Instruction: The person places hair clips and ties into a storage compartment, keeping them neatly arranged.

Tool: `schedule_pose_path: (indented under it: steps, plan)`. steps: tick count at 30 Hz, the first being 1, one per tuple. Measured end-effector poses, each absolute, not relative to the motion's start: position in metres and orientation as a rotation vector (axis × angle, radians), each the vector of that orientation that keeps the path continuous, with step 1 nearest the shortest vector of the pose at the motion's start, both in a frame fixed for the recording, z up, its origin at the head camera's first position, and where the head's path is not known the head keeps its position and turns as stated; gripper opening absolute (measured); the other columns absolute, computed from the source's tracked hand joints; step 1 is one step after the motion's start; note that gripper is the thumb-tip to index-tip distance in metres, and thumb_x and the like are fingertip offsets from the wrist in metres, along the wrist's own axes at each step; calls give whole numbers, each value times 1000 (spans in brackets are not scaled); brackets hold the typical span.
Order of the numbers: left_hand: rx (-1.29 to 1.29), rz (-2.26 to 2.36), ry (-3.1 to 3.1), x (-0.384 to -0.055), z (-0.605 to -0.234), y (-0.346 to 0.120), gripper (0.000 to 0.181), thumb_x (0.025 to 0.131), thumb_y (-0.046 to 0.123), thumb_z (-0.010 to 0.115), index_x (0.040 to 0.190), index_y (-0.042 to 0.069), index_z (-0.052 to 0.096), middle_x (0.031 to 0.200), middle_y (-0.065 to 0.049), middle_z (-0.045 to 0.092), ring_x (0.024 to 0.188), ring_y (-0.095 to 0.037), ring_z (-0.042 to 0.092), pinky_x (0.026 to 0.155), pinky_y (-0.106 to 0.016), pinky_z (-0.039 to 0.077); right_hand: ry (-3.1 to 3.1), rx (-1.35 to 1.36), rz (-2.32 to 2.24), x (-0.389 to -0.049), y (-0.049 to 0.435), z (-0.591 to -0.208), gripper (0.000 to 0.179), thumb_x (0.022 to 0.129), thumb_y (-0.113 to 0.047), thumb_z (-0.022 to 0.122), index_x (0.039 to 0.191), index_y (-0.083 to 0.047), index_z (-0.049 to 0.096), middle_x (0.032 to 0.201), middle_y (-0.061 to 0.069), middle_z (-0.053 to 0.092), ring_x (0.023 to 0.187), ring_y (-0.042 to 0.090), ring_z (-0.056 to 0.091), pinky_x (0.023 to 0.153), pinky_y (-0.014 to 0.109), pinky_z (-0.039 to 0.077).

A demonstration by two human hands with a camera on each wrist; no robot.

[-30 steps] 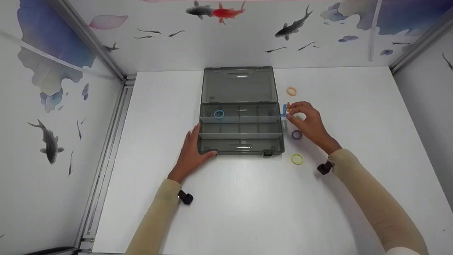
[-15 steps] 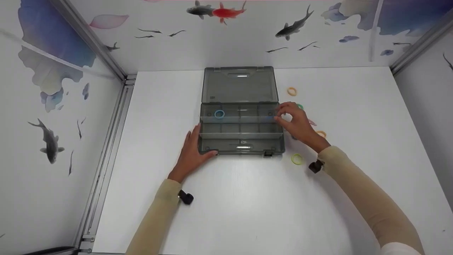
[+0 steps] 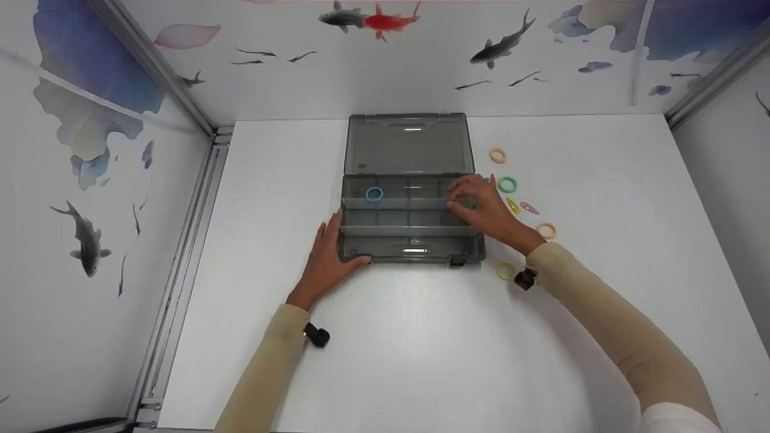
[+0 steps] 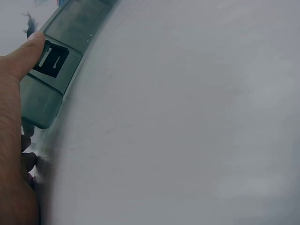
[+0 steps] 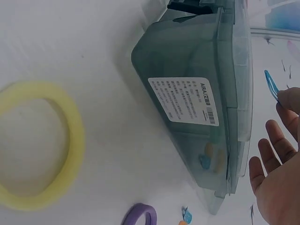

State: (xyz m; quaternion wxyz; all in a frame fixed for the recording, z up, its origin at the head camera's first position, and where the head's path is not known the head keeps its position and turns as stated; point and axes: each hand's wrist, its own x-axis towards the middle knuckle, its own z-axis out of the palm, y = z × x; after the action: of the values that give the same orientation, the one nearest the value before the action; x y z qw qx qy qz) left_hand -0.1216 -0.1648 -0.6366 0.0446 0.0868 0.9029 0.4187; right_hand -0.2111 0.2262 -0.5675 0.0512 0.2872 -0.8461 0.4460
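Observation:
A translucent grey storage box (image 3: 391, 261) with long divided rows lies on the table, its lid (image 3: 409, 147) folded back. My left hand (image 3: 322, 261) holds its front left corner, thumb on the front edge and fingers along the side. In the left wrist view, the thumb lies beside the latch (image 4: 50, 59). My right hand (image 3: 487, 210) is over the right part of the box. Its thumb and forefinger pinch a blue snap hair clip (image 5: 271, 86), seen in the right wrist view. A light blue hair tie (image 3: 367, 194) lies in the back row at left.
Right of the box lie an orange hair tie (image 3: 504, 159), a green one (image 3: 515, 186), a yellow clip (image 3: 512, 205), a pink clip (image 3: 530, 207) and another orange tie (image 3: 554, 230). A yellow tie (image 5: 75, 136) and a purple one (image 5: 135, 214) show in the right wrist view.
My right hand has carried the blue hair clip left from beside the box to over its right part, uncovering ties and clips on the table. My left hand has stayed at the corner.

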Motion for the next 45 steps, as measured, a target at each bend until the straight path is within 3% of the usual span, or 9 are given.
schedule_pose_path:
  steps: [5,17,45]
  plan:
    - [267,1271,2768,-121,-637,-165,123,91,68,82,180,25,9,185,-8,16,169,-45,6,130,-70,20,-2620,909,1381,-212,216,-567,7,104,-6,78,98,-3,75,129,18,68,127,37,60,109,53,48]
    - [307,1285,2772,-121,-637,-165,123,92,67,83,180,24,8,185,-9,16,169,-47,7,130,-70,19,-2708,995,1346,-216,193,-558,8,104,-7,78,99,-2,76,131,20,68,129,39,58,111,57,47]
    - [264,1313,2753,-120,-639,-166,122,89,79,77,179,36,7,185,-6,17,169,-44,7,129,-70,23,-2630,1372,1229,-231,123,-559,7,104,-5,77,101,0,76,126,26,67,122,39,59,108,59,47]
